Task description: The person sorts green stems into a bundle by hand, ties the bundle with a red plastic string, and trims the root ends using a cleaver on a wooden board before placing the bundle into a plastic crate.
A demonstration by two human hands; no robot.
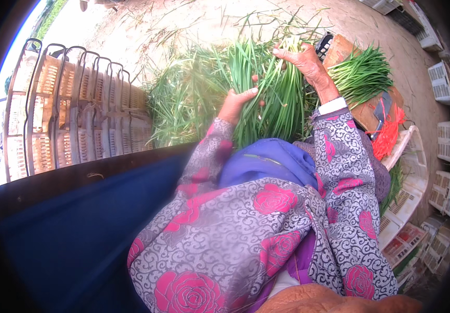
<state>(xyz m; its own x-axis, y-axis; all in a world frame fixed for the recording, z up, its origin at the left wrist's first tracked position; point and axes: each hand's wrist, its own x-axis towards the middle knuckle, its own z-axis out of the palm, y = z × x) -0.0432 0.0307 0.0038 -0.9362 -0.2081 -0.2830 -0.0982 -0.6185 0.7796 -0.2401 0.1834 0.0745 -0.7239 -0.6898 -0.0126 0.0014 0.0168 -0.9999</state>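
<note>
Long green garlic chives (pixel 287 104) hang over my lap, their pale ends upward. My left hand (pixel 234 106) is closed round some stalks at the left, thumb lying across them and fingertips showing beyond. Higher up and to the right, my right hand (pixel 311 68) pinches the pale ends between thumb and fingers; part of its grip is hidden by the stalks. Beside it, a neat chive bundle (pixel 363 75) rests on a brown block (pixel 341 49). Red ties (pixel 389 128) hang over the block's near end.
A heap of loose chives (pixel 183 88) covers the ground left of my hands. Stacked plastic crates (pixel 74 115) stand farther left. A pale crate (pixel 410 161) sits by my right side, and several white crates (pixel 449 141) line the right edge. Scattered stalks litter the floor ahead.
</note>
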